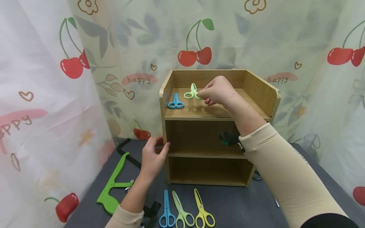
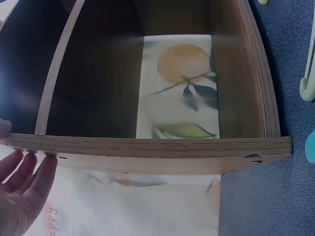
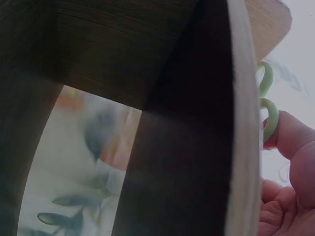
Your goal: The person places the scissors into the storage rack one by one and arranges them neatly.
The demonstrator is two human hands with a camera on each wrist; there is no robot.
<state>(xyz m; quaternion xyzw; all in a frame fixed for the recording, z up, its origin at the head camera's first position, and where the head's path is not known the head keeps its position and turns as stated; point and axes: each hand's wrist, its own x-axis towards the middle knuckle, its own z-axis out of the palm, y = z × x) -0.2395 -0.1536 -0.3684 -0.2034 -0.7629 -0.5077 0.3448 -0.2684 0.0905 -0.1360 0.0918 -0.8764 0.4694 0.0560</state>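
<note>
On the top tier of a small wooden shelf (image 1: 205, 119), my right hand (image 1: 218, 91) pinches light green scissors (image 1: 194, 91) by a handle loop. Their closed blades point to the back, and the fingers hide part of the handle. Blue scissors (image 1: 176, 103) lie to their left on the same tier. My left hand (image 1: 154, 155) holds the shelf's left side panel, thumb at the front edge. In the left wrist view, its fingers (image 2: 42, 184) lie along the panel's outer face. The right wrist view shows the green handle loops (image 3: 269, 120) beside the thumb.
In front of the shelf lie another blue pair of scissors (image 1: 166, 209), a green pair (image 1: 182, 210) and a yellow pair (image 1: 201, 209). A green saw-like tool with a black part (image 1: 114, 186) lies at left. Printed curtains (image 1: 137, 38) surround the dark table (image 1: 236, 205).
</note>
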